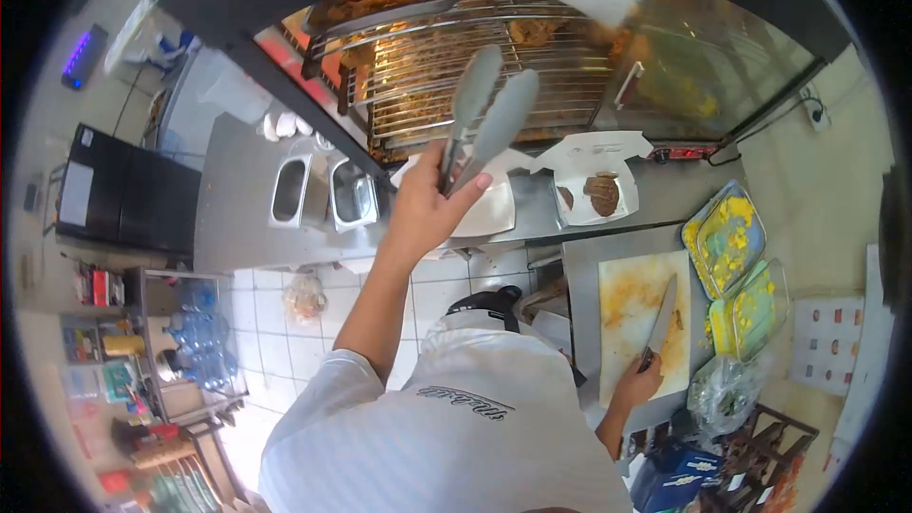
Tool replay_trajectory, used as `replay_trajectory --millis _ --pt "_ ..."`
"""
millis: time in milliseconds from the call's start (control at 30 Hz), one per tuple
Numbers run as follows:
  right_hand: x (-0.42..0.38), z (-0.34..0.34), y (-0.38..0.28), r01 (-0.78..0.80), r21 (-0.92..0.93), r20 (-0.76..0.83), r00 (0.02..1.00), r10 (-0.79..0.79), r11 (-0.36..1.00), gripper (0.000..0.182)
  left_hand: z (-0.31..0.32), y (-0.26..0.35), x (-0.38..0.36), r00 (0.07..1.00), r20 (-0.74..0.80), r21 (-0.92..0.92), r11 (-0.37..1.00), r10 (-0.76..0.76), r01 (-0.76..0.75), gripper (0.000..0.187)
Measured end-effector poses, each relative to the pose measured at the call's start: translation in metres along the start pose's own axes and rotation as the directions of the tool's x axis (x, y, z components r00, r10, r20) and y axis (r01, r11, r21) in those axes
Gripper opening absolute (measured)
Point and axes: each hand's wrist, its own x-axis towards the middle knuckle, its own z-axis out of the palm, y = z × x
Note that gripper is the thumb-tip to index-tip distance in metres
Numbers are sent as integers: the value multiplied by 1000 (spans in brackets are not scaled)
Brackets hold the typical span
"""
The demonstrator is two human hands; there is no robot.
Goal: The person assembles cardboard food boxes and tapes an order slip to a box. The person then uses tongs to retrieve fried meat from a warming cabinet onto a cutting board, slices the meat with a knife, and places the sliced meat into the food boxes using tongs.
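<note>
My left hand (pixel 427 209) is wrapped round the handles of metal tongs (pixel 489 119), whose two wide tips point up and stand apart with nothing between them. Behind them is the wire rack (pixel 418 57) of a lit food cabinet. Below the tongs lies an open white box (pixel 494 209). To its right, another open box (pixel 579 214) holds dark pieces of meat (pixel 601 194). My right hand (pixel 638 382) grips the handle of a large knife (pixel 663 318), its blade lying over a stained white cutting board (pixel 617 361).
Two steel containers (pixel 288 192) (pixel 352 198) stand on the counter at left. Yellow food fills trays (pixel 727 237) (pixel 750 309) right of the board. A plastic bag (pixel 727 394) sits below them. The cabinet's dark frame (pixel 294 104) borders the counter.
</note>
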Motion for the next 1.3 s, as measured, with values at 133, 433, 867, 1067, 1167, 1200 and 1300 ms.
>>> replay_trajectory --millis 133,433,867,1067,1167,1200,1300 --pt "0 -6 -17 170 -79 -244 952 -184 982 35 6 -22 -40 937 167 24 951 -307 307 43" --pt "21 -20 -111 324 655 -16 909 -417 682 29 -5 -46 -139 910 188 -241 881 -369 407 33" --pt "-96 -56 -272 -267 886 402 35 -915 379 102 -32 -37 -173 833 474 -306 835 -283 458 68" --pt "-81 -42 -303 -282 942 296 438 -849 183 89 -87 -46 -128 873 488 -84 995 -13 62 63" --pt "-22 -73 -327 -174 964 265 658 -705 200 80 -111 -82 -123 883 468 -107 988 -48 110 57" --pt "-2 -90 -338 80 963 127 704 -698 256 77 -121 -92 -120 873 478 -78 986 -94 149 55" --pt "36 -146 -377 537 749 -190 735 -651 388 66 -146 -112 -115 863 477 -18 980 -167 200 43"
